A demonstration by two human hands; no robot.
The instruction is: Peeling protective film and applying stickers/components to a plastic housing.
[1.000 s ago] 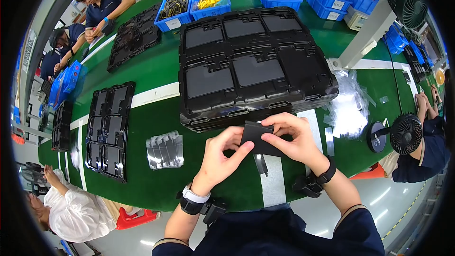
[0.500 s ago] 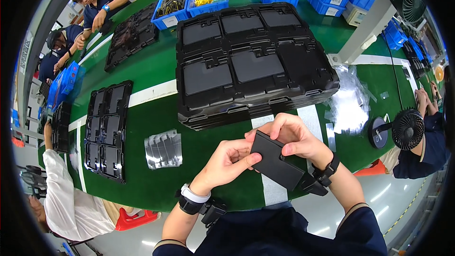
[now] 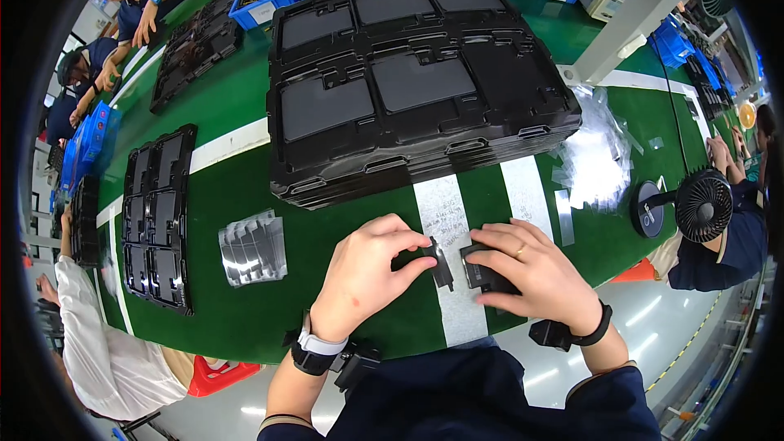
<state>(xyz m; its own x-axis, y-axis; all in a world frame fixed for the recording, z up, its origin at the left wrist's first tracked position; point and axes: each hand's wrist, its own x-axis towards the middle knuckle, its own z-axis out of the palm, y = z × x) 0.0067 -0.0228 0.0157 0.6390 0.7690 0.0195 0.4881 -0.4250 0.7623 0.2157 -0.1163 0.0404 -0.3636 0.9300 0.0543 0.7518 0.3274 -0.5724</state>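
Between the thumb and fingers of my left hand [image 3: 371, 273] is a narrow black strip-shaped part [image 3: 442, 265], held upright at its upper end. My right hand [image 3: 535, 273] is closed around a flat black rectangular part [image 3: 487, 279]; the palm and fingers hide most of it. A small gap separates the two parts, over a white stripe on the green table. Beyond both hands stands a tall stack of black plastic trays [image 3: 408, 170], its top tray holding several flat dark-grey panels [image 3: 423, 83]. Several clear film strips [image 3: 252, 249] lie to the left of my left hand.
Another black tray [image 3: 190, 220] lies at the left. Loose clear film [image 3: 596, 167] spreads right of the stack, near a small black fan [image 3: 705, 205] and a metal post [image 3: 633, 28]. Blue bins [image 3: 263, 13] line the back. Co-workers sit at both sides.
Both hands held one notched black flat part together; now they are apart, each with a separate black part. The view has shifted, so the tray stack sits higher and further left.
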